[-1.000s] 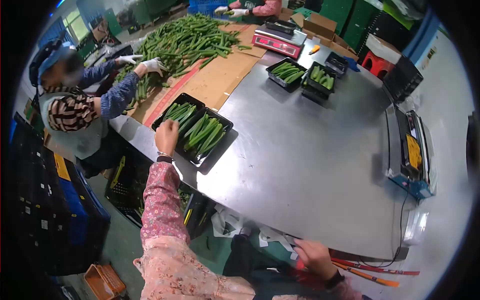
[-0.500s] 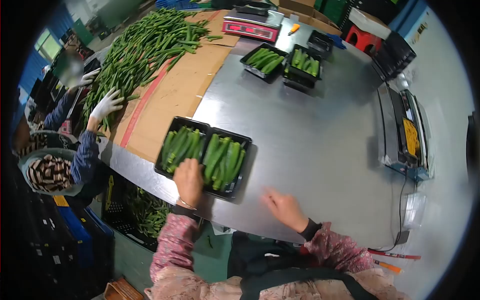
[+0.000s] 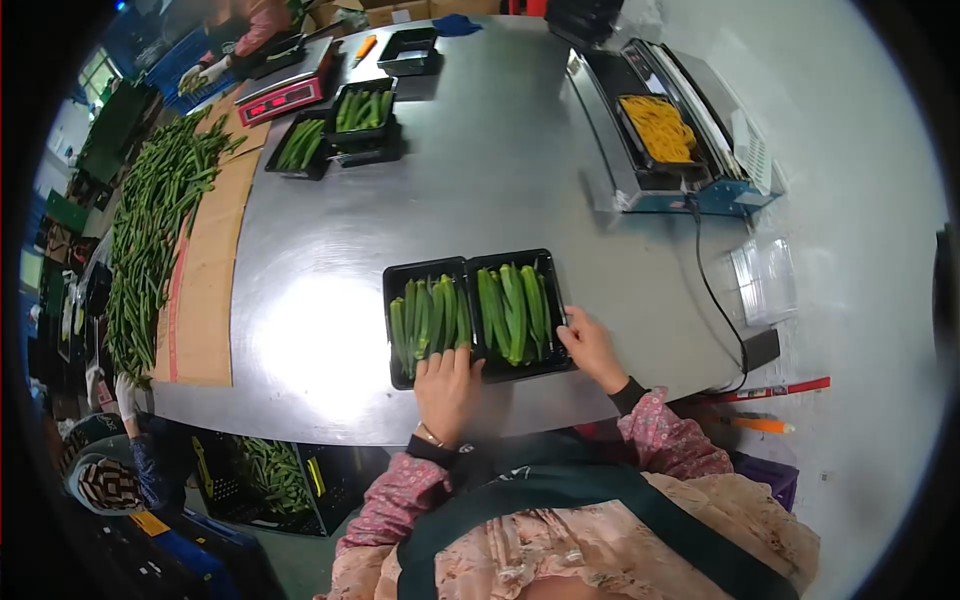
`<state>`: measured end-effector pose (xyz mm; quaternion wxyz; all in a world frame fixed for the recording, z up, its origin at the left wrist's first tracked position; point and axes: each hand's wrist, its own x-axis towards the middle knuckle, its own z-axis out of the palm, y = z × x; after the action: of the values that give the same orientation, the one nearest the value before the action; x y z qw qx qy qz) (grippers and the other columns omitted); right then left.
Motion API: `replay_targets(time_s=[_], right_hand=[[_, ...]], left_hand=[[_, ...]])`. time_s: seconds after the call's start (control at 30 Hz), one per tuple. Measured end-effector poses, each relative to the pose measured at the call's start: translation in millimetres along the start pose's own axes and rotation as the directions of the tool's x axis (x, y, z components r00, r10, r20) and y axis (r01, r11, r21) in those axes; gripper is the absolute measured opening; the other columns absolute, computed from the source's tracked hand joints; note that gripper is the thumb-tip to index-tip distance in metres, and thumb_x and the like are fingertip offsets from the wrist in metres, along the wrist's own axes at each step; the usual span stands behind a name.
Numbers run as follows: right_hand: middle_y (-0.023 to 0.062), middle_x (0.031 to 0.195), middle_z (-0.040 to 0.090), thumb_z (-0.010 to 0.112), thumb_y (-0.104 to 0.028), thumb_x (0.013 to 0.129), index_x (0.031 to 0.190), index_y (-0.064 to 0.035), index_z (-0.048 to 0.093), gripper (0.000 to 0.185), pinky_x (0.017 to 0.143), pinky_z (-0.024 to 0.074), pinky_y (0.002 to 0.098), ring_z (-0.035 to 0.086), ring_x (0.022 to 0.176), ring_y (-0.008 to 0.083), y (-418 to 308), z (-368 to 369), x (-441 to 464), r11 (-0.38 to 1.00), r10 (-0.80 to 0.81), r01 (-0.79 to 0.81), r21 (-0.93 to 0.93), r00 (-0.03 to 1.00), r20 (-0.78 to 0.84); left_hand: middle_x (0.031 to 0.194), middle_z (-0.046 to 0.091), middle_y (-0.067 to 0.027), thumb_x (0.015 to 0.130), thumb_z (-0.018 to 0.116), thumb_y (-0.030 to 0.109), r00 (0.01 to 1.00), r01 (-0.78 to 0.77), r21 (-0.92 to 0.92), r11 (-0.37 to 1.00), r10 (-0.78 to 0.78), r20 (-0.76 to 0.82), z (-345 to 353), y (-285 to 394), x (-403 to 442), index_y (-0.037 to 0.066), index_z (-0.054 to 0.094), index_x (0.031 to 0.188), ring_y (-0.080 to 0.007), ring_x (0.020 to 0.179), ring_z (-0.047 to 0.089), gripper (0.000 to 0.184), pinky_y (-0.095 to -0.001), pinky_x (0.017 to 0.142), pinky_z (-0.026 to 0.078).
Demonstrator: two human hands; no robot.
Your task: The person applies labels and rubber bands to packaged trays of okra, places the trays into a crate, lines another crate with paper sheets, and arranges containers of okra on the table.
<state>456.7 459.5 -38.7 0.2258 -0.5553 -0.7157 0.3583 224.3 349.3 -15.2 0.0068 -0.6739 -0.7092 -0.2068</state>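
Two black plastic trays of green okra stand side by side, touching, near the table's front edge. My left hand (image 3: 447, 392) grips the near rim of the left tray (image 3: 396, 275), its fingertips over the lower ends of the okra (image 3: 432, 315). Beside the right tray (image 3: 545, 262), my right hand (image 3: 592, 350) has its fingers curled at the outer edge, near the lower right corner. The okra (image 3: 513, 312) in that tray lies lengthwise in a row.
Loose okra (image 3: 155, 230) is heaped on cardboard (image 3: 205, 310) at left, where a co-worker's gloved hand (image 3: 126, 395) rests. Filled trays (image 3: 365, 108) stand by a red scale (image 3: 282, 98). A wrapping machine (image 3: 690, 190) with a cable (image 3: 715, 290) is at right. Crates sit below.
My view has turned to the right. Both trays have shifted right along the table, away from the cardboard. My right hand has come from the bare tabletop to the right tray's edge.
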Motion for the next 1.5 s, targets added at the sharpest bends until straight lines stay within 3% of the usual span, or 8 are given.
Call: replay_targets(time_s=[0.47, 0.73, 0.93, 1.07, 1.13, 1.17, 1.23, 1.5], right_hand=[[0.0151, 0.067, 0.059, 0.061, -0.016, 0.088, 0.112, -0.006, 0.057, 0.027, 0.058, 0.0441, 0.0433, 0.06, 0.063, 0.0351, 96.3, -117.7, -68.6, 0.949, 0.094, -0.159, -0.271, 0.967, -0.237], [0.0225, 0.078, 0.062, 0.059, -0.022, 0.087, 0.104, -0.0074, 0.06, 0.022, 0.063, 0.0457, 0.0529, 0.059, 0.072, 0.0443, 112.1, -126.8, -76.0, 0.897, 0.01, -0.124, -0.425, 0.966, -0.26], [0.0178, 0.095, 0.066, 0.058, -0.018, 0.091, 0.109, -0.0029, 0.062, 0.024, 0.073, 0.0497, 0.0423, 0.063, 0.084, 0.0366, 68.2, -130.6, -48.2, 0.806, -0.174, -0.103, -0.583, 0.9, -0.4], [0.0138, 0.091, 0.067, 0.055, -0.022, 0.095, 0.109, -0.0018, 0.063, 0.025, 0.067, 0.0508, 0.0355, 0.065, 0.074, 0.0258, -18.8, -91.2, 9.0, 0.977, -0.068, -0.002, -0.215, 0.946, -0.317], [0.0095, 0.087, 0.066, 0.055, -0.024, 0.097, 0.111, -0.002, 0.063, 0.028, 0.059, 0.0493, 0.0278, 0.06, 0.065, 0.014, -57.2, -55.6, 52.0, 0.977, 0.191, -0.174, 0.124, 0.971, -0.146], [0.0076, 0.085, 0.065, 0.056, -0.025, 0.096, 0.112, -0.0022, 0.063, 0.029, 0.057, 0.0481, 0.0253, 0.058, 0.063, 0.0111, -69.2, -36.3, 76.9, 0.958, 0.154, -0.134, 0.255, 0.986, -0.059], [0.0047, 0.082, 0.063, 0.058, -0.025, 0.095, 0.113, -0.0022, 0.062, 0.029, 0.055, 0.0475, 0.0233, 0.056, 0.06, 0.0089, -105.1, 2.2, 127.4, 0.894, 0.124, -0.14, 0.425, 0.99, 0.065], [0.0065, 0.091, 0.059, 0.058, -0.024, 0.092, 0.108, -0.0011, 0.058, 0.027, 0.055, 0.0514, 0.0273, 0.06, 0.07, 0.0145, -209.9, 134.7, 337.0, 0.79, 0.126, -0.217, 0.574, 0.973, 0.194]], left_hand=[[0.085, 0.053, -0.0049, 0.078, 0.066, 0.017, 0.794, -0.57, -0.299, 0.765, 0.607, 0.041, 13.6, -5.9, -12.2, 0.006, 0.063, 0.105, -0.0233, 0.081, 0.052, 0.03, -0.0362, 0.068, 0.04], [0.086, 0.053, -0.0045, 0.077, 0.062, 0.013, 0.671, -0.692, -0.4, 0.601, 0.74, -0.048, 27.3, 16.3, -9.1, 0.001, 0.063, 0.097, -0.0197, 0.081, 0.052, 0.024, -0.0317, 0.069, 0.043], [0.082, 0.053, -0.0049, 0.085, 0.064, 0.023, 0.717, -0.634, -0.512, 0.579, 0.688, -0.112, 0.8, 28.5, 2.7, 0.002, 0.063, 0.089, -0.0196, 0.078, 0.052, 0.022, -0.0301, 0.067, 0.041], [0.077, 0.052, -0.0078, 0.086, 0.065, 0.024, 0.83, -0.551, -0.542, 0.635, 0.483, -0.278, -15.6, -30.7, 31.5, 0.005, 0.064, 0.086, -0.0216, 0.07, 0.053, 0.02, -0.0356, 0.062, 0.043], [0.074, 0.062, -0.0132, 0.087, 0.062, 0.021, 0.944, -0.267, -0.437, 0.859, 0.324, 0.06, -46.4, -79.8, 64.2, 0.004, 0.061, 0.088, -0.0314, 0.067, 0.06, 0.017, -0.0419, 0.06, 0.047], [0.075, 0.064, -0.0145, 0.089, 0.061, 0.021, 0.999, -0.042, -0.56, 0.828, 0.045, -0.01, -37.4, -112.3, 73.5, 0.004, 0.062, 0.089, -0.0323, 0.067, 0.063, 0.017, -0.0413, 0.06, 0.049], [0.08, 0.068, -0.014, 0.092, 0.06, 0.022, 0.929, 0.149, -0.676, 0.722, -0.336, -0.153, -6.2, -194.9, 106.4, 0.005, 0.065, 0.091, -0.0299, 0.07, 0.067, 0.018, -0.0379, 0.059, 0.05], [0.109, 0.052, -0.0196, 0.089, 0.061, 0.025, 0.596, 0.389, -0.591, 0.707, -0.682, -0.423, 55.0, -446.8, 267.0, -0.004, 0.052, 0.119, -0.0259, 0.074, 0.063, 0.043, -0.0344, 0.063, 0.049]])
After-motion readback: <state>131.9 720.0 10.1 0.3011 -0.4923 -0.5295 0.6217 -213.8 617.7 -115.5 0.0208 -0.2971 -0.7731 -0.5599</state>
